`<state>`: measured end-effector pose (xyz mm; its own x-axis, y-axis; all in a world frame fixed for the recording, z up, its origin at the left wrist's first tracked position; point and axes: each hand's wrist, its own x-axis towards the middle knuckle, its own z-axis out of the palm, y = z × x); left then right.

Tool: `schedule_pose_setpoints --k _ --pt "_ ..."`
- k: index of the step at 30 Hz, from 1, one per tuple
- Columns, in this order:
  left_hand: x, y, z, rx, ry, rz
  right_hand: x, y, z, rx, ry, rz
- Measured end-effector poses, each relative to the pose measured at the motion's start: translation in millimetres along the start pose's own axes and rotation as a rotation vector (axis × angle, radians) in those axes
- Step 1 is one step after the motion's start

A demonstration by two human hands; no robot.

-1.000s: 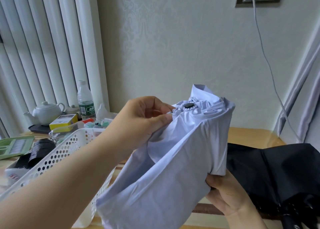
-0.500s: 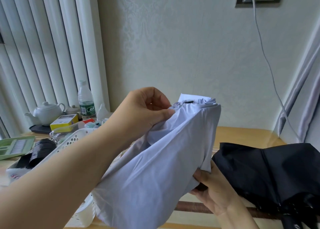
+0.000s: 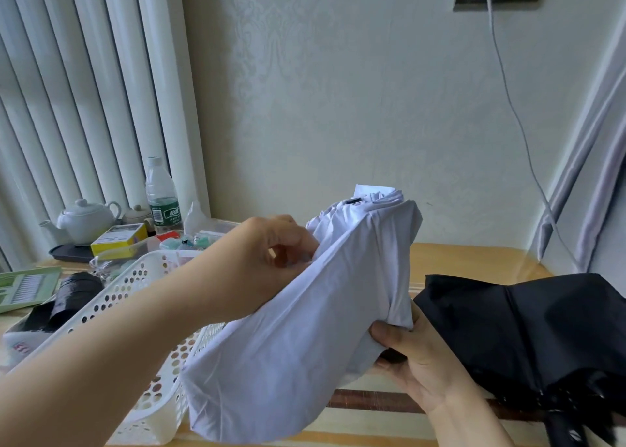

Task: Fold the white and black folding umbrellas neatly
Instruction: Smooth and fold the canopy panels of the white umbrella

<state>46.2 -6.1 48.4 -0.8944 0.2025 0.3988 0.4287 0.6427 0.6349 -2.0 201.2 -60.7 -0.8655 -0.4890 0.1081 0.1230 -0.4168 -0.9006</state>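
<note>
The left hand [image 3: 267, 260] reaches in from the lower left, forearm stretched across the view, its fingers [image 3: 298, 243] curled and pinching a fold of the white umbrella [image 3: 305, 328] on the canopy's left side, just below the top. The right hand [image 3: 420, 362] comes up from the lower right, palm turned inward, fingers wrapped round the gathered lower part of the same umbrella and a dark piece under the cloth. The white umbrella is held up above the bench [image 3: 474, 260], its black tip cap [image 3: 352, 201] pointing up and away, loose fabric hanging down toward the viewer. The black umbrella [image 3: 528, 331] lies unfolded on the bench to the right, just beside the right hand.

A white perforated basket [image 3: 111, 297] stands on the bench to the left, partly behind the left forearm; what is in it cannot be made out. Beyond it are a white teapot [image 3: 84, 221] on a dark tray [image 3: 67, 253], a yellow box [image 3: 118, 240], a water bottle [image 3: 161, 196] and a black roll [image 3: 74, 294].
</note>
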Motion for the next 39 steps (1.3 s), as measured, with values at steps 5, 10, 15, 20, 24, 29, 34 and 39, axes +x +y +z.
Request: schedule_pose_setpoints --k 5,10,15,20,24,29,34,39 --pt "-5 -8 5 0.025 0.103 0.017 -2 -3 -3 -0.001 0.024 -0.027" --pt "-5 -3 6 -0.012 0.142 0.028 -1 -2 -5 -0.008 0.009 -0.037" --pt "-6 -6 9 -0.043 0.081 -0.026 0 0 -8 0.005 0.006 -0.037" --pt "-11 0 14 0.053 0.144 0.092 1 0 -10 -0.011 0.058 -0.031" --pt "-13 0 17 0.110 0.113 0.053 1 0 -11 0.016 0.061 -0.024" --pt "-18 -2 22 -0.211 0.106 0.170 0 3 -7 0.139 0.039 -0.077" --pt "-16 -8 23 -0.302 0.098 0.116 0 0 -7 0.168 0.003 -0.108" --pt "-4 -12 17 -0.109 0.073 0.009 2 -1 -12 0.065 0.002 -0.083"
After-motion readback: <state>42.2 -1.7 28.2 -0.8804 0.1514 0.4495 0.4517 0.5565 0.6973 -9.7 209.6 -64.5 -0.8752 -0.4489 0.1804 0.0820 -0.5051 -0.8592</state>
